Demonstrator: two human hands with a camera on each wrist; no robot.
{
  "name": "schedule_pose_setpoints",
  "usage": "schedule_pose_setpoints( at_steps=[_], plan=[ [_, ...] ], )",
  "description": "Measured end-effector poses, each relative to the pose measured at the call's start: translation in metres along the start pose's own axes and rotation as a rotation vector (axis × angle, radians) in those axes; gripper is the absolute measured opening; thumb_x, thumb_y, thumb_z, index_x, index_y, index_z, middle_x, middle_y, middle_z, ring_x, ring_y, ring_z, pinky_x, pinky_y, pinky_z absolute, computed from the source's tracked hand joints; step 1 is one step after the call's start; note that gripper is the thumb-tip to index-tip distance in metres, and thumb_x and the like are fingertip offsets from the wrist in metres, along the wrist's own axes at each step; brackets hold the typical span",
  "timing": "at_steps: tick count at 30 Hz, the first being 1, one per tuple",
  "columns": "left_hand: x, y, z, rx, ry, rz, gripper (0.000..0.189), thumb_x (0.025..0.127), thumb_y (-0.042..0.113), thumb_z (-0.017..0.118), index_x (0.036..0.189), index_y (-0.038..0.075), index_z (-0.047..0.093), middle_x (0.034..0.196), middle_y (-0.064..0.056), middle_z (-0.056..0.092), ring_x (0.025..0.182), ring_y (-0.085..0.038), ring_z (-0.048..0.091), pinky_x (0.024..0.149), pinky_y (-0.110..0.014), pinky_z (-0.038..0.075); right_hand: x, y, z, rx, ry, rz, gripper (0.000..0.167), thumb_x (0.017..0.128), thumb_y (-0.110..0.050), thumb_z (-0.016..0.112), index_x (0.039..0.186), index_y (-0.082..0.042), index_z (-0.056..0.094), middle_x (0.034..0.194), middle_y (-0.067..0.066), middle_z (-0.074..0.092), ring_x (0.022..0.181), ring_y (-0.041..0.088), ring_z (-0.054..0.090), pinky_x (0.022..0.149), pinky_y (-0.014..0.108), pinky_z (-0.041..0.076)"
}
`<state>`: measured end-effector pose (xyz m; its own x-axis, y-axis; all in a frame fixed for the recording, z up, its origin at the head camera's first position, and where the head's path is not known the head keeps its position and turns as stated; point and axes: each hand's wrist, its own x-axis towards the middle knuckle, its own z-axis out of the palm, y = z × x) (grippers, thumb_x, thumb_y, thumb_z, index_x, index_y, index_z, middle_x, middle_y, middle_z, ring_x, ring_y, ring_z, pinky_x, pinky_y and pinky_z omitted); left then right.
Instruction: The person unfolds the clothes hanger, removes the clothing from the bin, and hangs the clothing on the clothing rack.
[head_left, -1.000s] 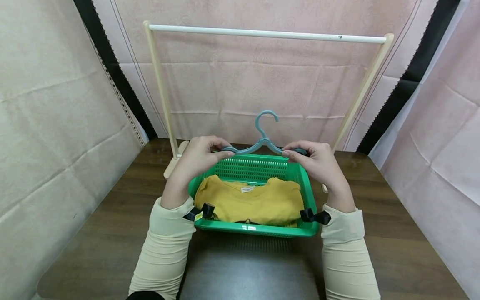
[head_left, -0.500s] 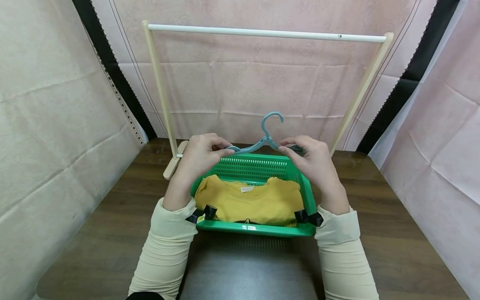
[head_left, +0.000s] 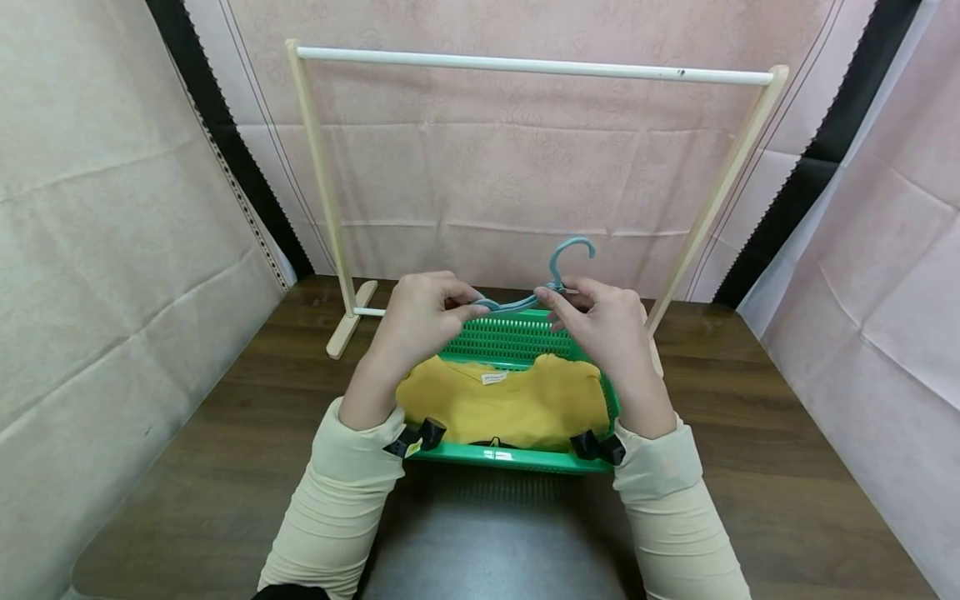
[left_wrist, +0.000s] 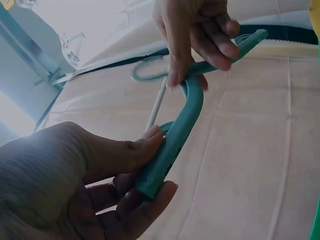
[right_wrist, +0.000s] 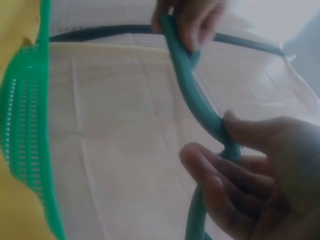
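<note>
A blue-green plastic clothes hanger (head_left: 517,306) is held up above the back of the green basket (head_left: 517,457), its hook pointing up. My left hand (head_left: 429,315) pinches the end of one hanger arm between thumb and fingers, plain in the left wrist view. At the hanger's middle, just below the hook, my right hand (head_left: 603,321) pinches it with thumb and fingers. The hanger's other arm is hidden behind the right hand in the head view; in the left wrist view it sticks out past those fingers. Below lies a folded yellow garment (head_left: 517,408) with a white label.
Behind the basket stands a wooden rack with a white horizontal rail (head_left: 532,65) and two slanted posts (head_left: 701,225). The rack's left foot (head_left: 351,321) rests on the dark wooden table (head_left: 195,467). Pale fabric walls (head_left: 885,333) enclose the table at the back and sides.
My right hand has slid left along the hanger, from one arm to the middle below the hook. The left hand and the hanger have shifted slightly right, and the hook sits a little lower.
</note>
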<state>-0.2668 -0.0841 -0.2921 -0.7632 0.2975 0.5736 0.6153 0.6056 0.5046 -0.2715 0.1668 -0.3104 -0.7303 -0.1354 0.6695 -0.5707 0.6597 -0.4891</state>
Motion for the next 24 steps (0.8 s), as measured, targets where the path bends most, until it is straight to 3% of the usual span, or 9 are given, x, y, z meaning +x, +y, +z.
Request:
schedule_pose_setpoints(
  at_steps=[4, 8, 12, 15, 18, 21, 24],
  plan=[
    [0.000, 0.004, 0.000, -0.020, 0.013, -0.003, 0.006, 0.086, 0.020, 0.082, 0.086, 0.014, 0.082, 0.078, 0.008, 0.069, 0.068, -0.008, 0.061, 0.062, -0.030, 0.049, 0.001, -0.002, 0.001, 0.044, -0.036, 0.109, 0.039, 0.095, -0.053, 0.065, 0.106, -0.018, 0.077, 0.072, -0.009, 0.073, 0.059, 0.003, 0.069, 0.053, 0.024, 0.054],
    [0.001, 0.003, 0.001, -0.067, 0.005, -0.051, 0.006, 0.088, 0.021, 0.081, 0.087, 0.015, 0.081, 0.076, 0.009, 0.070, 0.065, -0.010, 0.060, 0.058, -0.030, 0.048, 0.004, 0.000, -0.001, 0.151, -0.059, 0.197, 0.047, 0.095, -0.056, 0.062, 0.113, -0.014, 0.076, 0.077, -0.003, 0.075, 0.064, 0.012, 0.073, 0.055, 0.026, 0.057],
    [0.002, -0.001, 0.001, -0.140, -0.021, -0.078, 0.008, 0.089, 0.022, 0.080, 0.090, 0.014, 0.079, 0.074, 0.007, 0.070, 0.065, -0.012, 0.061, 0.057, -0.032, 0.049, 0.005, 0.005, -0.005, 0.211, -0.072, 0.233, 0.054, 0.096, -0.056, 0.061, 0.115, -0.008, 0.075, 0.081, 0.004, 0.076, 0.069, 0.019, 0.075, 0.058, 0.030, 0.059],
    [0.004, -0.007, -0.002, -0.227, -0.060, -0.060, 0.007, 0.088, 0.021, 0.081, 0.091, 0.015, 0.079, 0.079, 0.007, 0.072, 0.072, -0.012, 0.066, 0.064, -0.032, 0.052, 0.006, 0.008, -0.008, 0.235, -0.069, 0.248, 0.054, 0.097, -0.054, 0.061, 0.116, -0.006, 0.074, 0.085, 0.007, 0.076, 0.071, 0.020, 0.075, 0.061, 0.032, 0.060],
    [0.003, -0.014, -0.006, -0.372, -0.141, 0.014, 0.007, 0.087, 0.015, 0.081, 0.094, 0.014, 0.079, 0.087, 0.005, 0.076, 0.082, -0.012, 0.071, 0.074, -0.031, 0.057, 0.006, 0.013, -0.010, 0.294, -0.057, 0.259, 0.050, 0.099, -0.048, 0.060, 0.119, -0.004, 0.073, 0.089, 0.012, 0.076, 0.076, 0.019, 0.075, 0.065, 0.030, 0.060],
    [0.003, -0.020, -0.008, -0.530, -0.271, 0.169, 0.015, 0.086, 0.003, 0.079, 0.100, 0.007, 0.079, 0.097, -0.003, 0.077, 0.090, -0.018, 0.073, 0.079, -0.035, 0.059, 0.007, 0.016, -0.013, 0.368, -0.043, 0.261, 0.045, 0.101, -0.042, 0.059, 0.121, -0.003, 0.072, 0.094, 0.016, 0.076, 0.081, 0.019, 0.075, 0.070, 0.030, 0.060],
    [0.004, -0.021, -0.006, -0.622, -0.401, 0.319, 0.022, 0.084, -0.004, 0.078, 0.105, 0.002, 0.078, 0.107, -0.008, 0.075, 0.099, -0.023, 0.072, 0.080, -0.040, 0.059, 0.007, 0.019, -0.015, 0.412, -0.026, 0.265, 0.044, 0.102, -0.039, 0.059, 0.124, -0.002, 0.070, 0.098, 0.017, 0.075, 0.084, 0.019, 0.075, 0.073, 0.029, 0.059]
  ],
)
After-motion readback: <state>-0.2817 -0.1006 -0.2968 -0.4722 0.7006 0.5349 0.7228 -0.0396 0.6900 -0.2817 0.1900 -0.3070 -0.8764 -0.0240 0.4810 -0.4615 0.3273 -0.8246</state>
